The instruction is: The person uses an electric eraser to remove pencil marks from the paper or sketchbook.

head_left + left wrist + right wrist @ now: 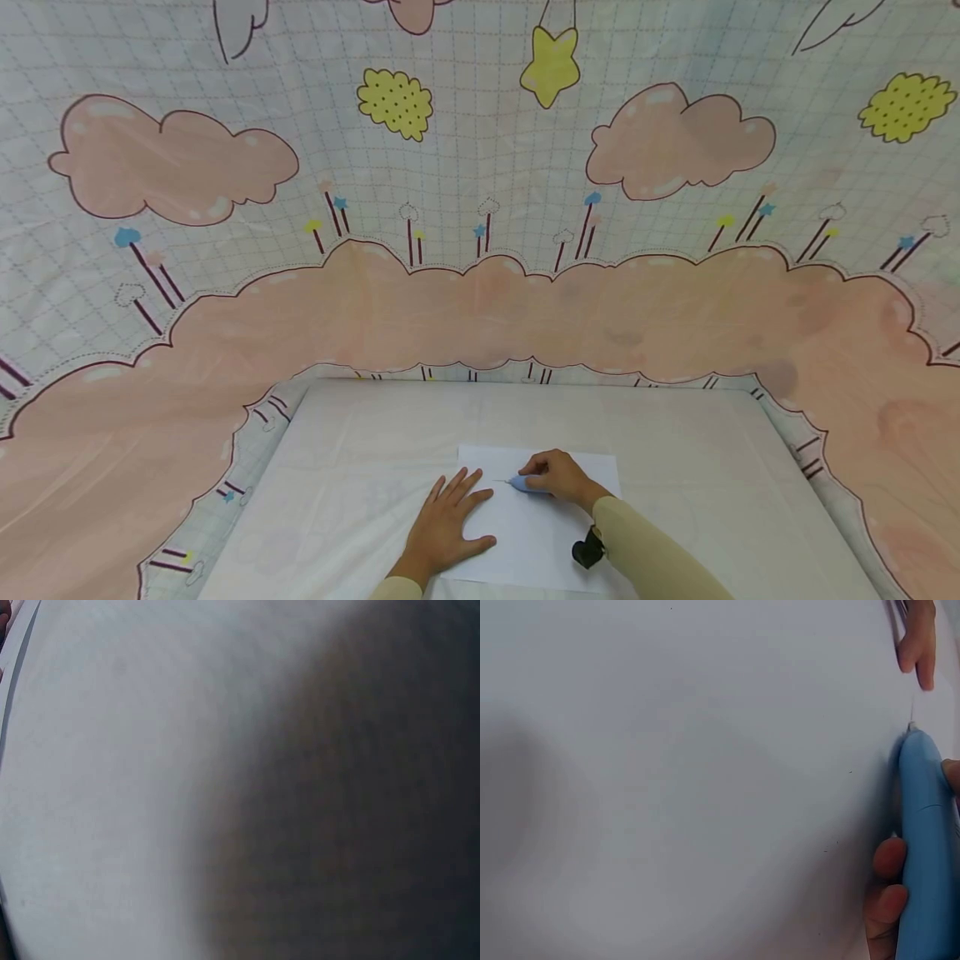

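Observation:
A white sheet of paper (536, 550) lies on the covered table. My right hand (558, 477) grips a thick, blue, pen-shaped electric eraser (924, 825), its small pale tip down at the paper. A short thin line (498, 481) runs left from that tip. In the right wrist view, fingertips and thumb press the eraser from both sides. My left hand (447, 529) rests with fingers spread on the paper's left edge. Part of that hand also shows at the top of the right wrist view. A dark blur covers much of the left wrist view.
A white cloth (337, 467) covers the table around the paper. Small dark specks dot the sheet in the right wrist view. A black wrist camera (588, 550) sits on the right wrist. Behind the table hangs a printed curtain (480, 317) with clouds and stars.

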A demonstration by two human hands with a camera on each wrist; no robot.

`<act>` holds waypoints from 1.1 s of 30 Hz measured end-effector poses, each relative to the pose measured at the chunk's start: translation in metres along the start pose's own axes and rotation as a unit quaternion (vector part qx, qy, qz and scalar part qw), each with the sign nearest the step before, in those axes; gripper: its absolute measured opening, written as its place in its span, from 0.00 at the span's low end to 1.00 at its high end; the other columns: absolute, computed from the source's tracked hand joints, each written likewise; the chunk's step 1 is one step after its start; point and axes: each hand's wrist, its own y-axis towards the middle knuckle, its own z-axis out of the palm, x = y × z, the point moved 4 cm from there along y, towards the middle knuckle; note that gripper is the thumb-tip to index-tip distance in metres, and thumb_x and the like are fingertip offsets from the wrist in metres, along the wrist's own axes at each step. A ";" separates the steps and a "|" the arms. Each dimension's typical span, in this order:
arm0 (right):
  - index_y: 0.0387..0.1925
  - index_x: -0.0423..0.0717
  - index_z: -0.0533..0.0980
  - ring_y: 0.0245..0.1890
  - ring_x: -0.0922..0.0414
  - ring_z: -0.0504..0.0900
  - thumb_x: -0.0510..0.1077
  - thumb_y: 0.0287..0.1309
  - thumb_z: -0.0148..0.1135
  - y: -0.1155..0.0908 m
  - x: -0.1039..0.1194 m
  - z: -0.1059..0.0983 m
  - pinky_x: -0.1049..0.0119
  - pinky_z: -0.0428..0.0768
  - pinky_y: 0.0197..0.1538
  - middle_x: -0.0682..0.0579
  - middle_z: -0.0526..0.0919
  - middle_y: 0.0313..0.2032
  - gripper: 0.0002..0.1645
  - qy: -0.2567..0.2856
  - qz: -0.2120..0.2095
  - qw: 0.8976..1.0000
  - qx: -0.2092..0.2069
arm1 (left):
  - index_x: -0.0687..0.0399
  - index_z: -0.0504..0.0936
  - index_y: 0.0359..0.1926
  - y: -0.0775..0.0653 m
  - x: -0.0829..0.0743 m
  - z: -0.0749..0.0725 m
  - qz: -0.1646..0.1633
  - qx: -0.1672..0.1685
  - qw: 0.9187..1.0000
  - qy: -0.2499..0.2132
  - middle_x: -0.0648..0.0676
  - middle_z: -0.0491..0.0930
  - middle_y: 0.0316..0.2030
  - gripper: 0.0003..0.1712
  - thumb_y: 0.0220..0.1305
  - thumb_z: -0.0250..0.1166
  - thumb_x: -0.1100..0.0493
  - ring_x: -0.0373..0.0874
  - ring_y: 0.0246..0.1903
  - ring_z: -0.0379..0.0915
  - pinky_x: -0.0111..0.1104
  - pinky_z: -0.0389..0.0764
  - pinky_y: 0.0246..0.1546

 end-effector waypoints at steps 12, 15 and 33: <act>0.36 0.46 0.85 0.30 0.59 0.74 0.40 0.55 0.69 -0.008 0.001 -0.013 0.69 0.78 0.26 0.53 0.84 0.38 0.06 -0.005 0.032 0.999 0.004 | 0.29 0.71 0.66 0.001 0.000 0.001 -0.006 0.019 1.000 0.005 0.43 0.56 0.75 0.44 0.55 0.45 0.16 0.47 0.75 0.50 0.52 0.55 0.72; 0.36 0.45 0.85 0.30 0.60 0.74 0.40 0.55 0.69 -0.009 0.000 -0.017 0.69 0.78 0.26 0.53 0.84 0.37 0.06 -0.005 0.029 1.000 0.003 | 0.29 0.71 0.66 0.000 0.000 0.001 -0.007 0.017 1.000 0.004 0.42 0.56 0.75 0.44 0.55 0.45 0.16 0.47 0.75 0.50 0.52 0.54 0.73; 0.35 0.46 0.85 0.26 0.61 0.73 0.39 0.54 0.68 -0.008 -0.003 -0.020 0.69 0.76 0.23 0.54 0.85 0.36 0.06 -0.019 0.036 0.999 0.010 | 0.29 0.71 0.66 0.001 0.002 0.005 0.001 0.001 1.000 0.006 0.43 0.57 0.75 0.44 0.55 0.45 0.16 0.47 0.75 0.51 0.53 0.56 0.72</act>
